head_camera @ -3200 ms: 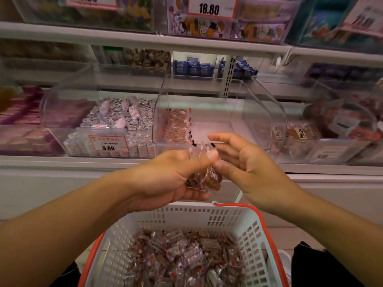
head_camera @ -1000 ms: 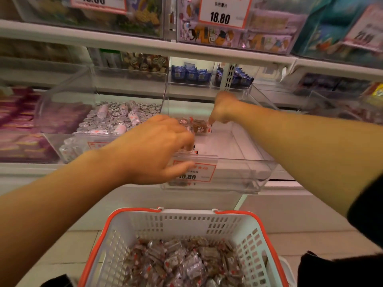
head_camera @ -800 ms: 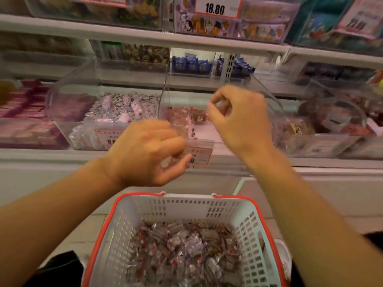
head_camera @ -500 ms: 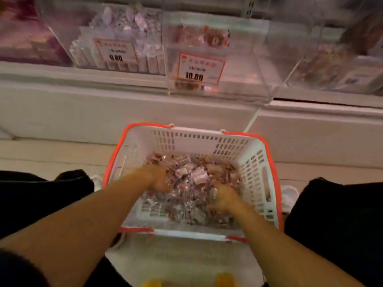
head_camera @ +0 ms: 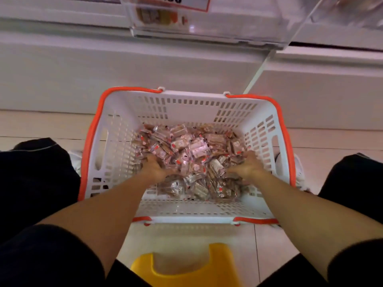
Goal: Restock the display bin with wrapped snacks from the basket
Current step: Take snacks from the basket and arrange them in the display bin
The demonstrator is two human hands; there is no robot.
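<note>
Pale floor tiles (head_camera: 51, 125) lie under a white basket (head_camera: 116, 154) with an orange rim, holding a heap of wrapped snacks (head_camera: 192, 154) too many to count. Both hands dig into the heap: left hand (head_camera: 154, 169) and right hand (head_camera: 247, 167), fingers buried among wrappers, so their grip cannot be told. Beyond the hands, one clear display bin (head_camera: 238, 36) is cut off at the top edge, its price tag (head_camera: 176, 2) mostly cropped. Nearer than the hands sits one yellow stool (head_camera: 186, 266)
</note>
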